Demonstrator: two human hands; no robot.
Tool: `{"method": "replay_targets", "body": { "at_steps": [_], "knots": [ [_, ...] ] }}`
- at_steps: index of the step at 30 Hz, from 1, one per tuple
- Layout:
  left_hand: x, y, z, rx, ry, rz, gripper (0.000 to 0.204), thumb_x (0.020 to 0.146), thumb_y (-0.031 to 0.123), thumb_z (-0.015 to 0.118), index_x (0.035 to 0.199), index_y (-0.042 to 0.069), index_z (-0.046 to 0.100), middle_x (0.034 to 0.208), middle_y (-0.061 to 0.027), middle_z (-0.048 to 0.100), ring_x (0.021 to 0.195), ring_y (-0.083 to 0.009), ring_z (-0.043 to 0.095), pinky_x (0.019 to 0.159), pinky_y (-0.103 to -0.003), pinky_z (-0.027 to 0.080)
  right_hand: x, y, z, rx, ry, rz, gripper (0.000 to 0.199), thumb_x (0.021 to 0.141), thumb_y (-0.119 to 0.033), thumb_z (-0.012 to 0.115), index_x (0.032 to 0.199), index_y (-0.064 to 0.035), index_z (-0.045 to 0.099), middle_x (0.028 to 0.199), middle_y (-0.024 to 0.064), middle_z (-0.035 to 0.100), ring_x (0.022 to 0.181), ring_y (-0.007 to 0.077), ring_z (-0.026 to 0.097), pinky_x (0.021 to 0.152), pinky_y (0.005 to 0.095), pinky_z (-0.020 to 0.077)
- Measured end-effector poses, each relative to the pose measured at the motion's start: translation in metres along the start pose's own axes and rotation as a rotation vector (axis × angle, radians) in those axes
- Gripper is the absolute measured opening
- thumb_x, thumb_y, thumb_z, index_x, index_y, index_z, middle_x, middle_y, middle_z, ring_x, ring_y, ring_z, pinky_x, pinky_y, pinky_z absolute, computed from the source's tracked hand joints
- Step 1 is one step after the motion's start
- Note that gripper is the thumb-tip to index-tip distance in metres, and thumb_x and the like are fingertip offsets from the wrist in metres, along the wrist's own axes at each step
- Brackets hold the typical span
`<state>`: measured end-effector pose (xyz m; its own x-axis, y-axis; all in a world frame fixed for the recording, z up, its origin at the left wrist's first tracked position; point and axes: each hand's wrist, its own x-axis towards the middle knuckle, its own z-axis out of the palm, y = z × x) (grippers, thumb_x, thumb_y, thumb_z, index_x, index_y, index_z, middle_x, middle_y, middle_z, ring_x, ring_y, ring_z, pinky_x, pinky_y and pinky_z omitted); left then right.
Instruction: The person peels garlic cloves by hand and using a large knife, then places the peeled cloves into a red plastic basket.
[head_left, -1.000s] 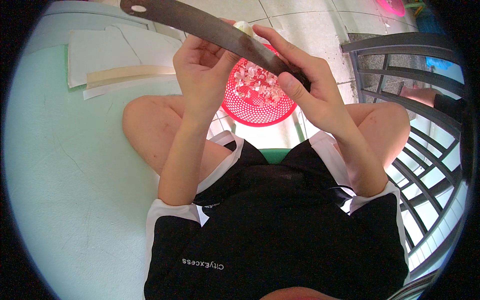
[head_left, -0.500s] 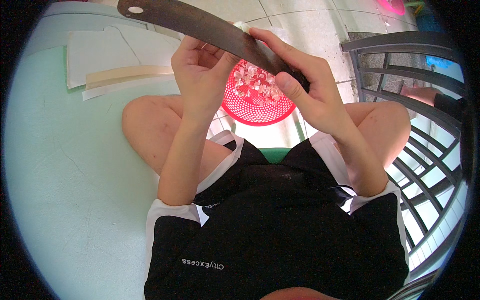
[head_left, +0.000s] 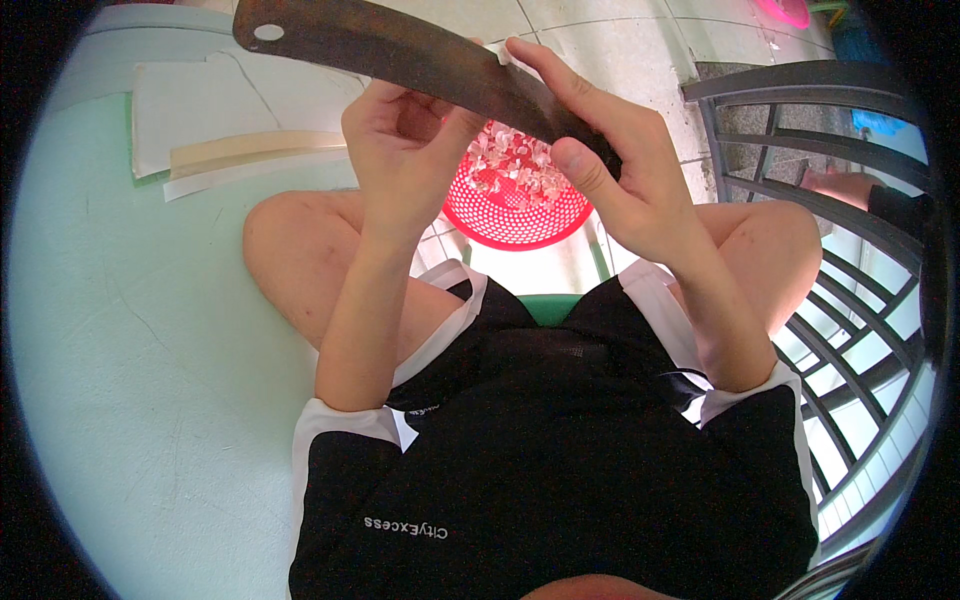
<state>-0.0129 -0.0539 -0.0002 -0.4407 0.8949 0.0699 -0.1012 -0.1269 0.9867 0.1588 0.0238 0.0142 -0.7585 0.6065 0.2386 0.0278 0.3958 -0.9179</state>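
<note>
A large dark knife (head_left: 370,42), with a broad blade and a round hole near its end, slants across in front of me. My right hand (head_left: 640,165) is closed around its lower right end, thumb on the near side and forefinger stretched along the far edge. Behind the blade, my left hand (head_left: 392,165) has its fingers curled; what they hold is mostly hidden. A small white piece (head_left: 504,56) shows at the knife's far edge, by my right forefinger. Below both hands stands a red perforated basket (head_left: 520,236) holding many thin whitish-pink pieces (head_left: 530,185).
A pale green wall or panel (head_left: 150,350) and flat white boards (head_left: 200,110) are on the left. Dark metal rails (head_left: 800,85) curve along the right, with another person's foot (head_left: 840,188) beyond them. A pink container (head_left: 785,12) is far right on the tiled floor.
The knife has tilted slightly, showing more of its face. My right forefinger has lifted a little, and the white piece now shows closer to its tip. My left hand has barely moved.
</note>
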Motion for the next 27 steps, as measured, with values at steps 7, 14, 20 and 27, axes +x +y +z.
{"method": "replay_targets", "body": {
  "at_steps": [7, 14, 20, 27],
  "knots": [
    [0.005, -0.004, 0.000, -0.114, -0.050, 0.111, 0.029, 0.082, -0.009, 0.062, 0.111, -0.008, 0.057, 0.110, -0.0146, 0.063, 0.098, -0.0164, 0.062, 0.088, -0.029, 0.051, 0.001, 0.002, -0.004, -0.002, -0.043, 0.006, 0.057, 0.092, -0.038, 0.049, 0.136, -0.0022, 0.044, 0.091, 0.0119, 0.062, 0.083, 0.0126, 0.056, 0.078, 0.0259, 0.0427],
    [0.007, 0.000, 0.003, -0.062, -0.036, 0.057, 0.026, 0.086, -0.007, 0.056, 0.112, -0.008, 0.059, 0.106, -0.0119, 0.064, 0.094, -0.0140, 0.062, 0.083, -0.026, 0.052, -0.005, 0.009, 0.003, 0.182, -0.010, 0.027, 0.056, 0.097, -0.040, 0.044, 0.136, -0.0004, 0.043, 0.091, 0.0062, 0.062, 0.081, 0.0069, 0.053, 0.073, 0.0221, 0.0414],
    [0.007, 0.001, 0.002, -0.021, -0.032, 0.062, 0.022, 0.088, -0.003, 0.055, 0.109, -0.007, 0.062, 0.094, -0.0076, 0.065, 0.086, -0.0119, 0.062, 0.078, -0.023, 0.052, -0.003, 0.000, -0.001, 0.423, -0.005, 0.199, 0.044, 0.097, -0.029, 0.047, 0.132, -0.0022, 0.050, 0.082, 0.0001, 0.057, 0.075, 0.0043, 0.048, 0.066, 0.0205, 0.0406],
    [0.008, -0.001, -0.002, -0.021, -0.041, 0.012, 0.020, 0.089, 0.000, 0.056, 0.106, -0.006, 0.063, 0.091, -0.0060, 0.064, 0.081, -0.0095, 0.061, 0.073, -0.021, 0.049, -0.003, -0.002, -0.003, 0.558, -0.061, 0.265, 0.045, 0.098, -0.029, 0.046, 0.135, -0.0039, 0.047, 0.078, -0.0018, 0.055, 0.072, 0.0039, 0.046, 0.063, 0.0203, 0.0387]
  ]
}}
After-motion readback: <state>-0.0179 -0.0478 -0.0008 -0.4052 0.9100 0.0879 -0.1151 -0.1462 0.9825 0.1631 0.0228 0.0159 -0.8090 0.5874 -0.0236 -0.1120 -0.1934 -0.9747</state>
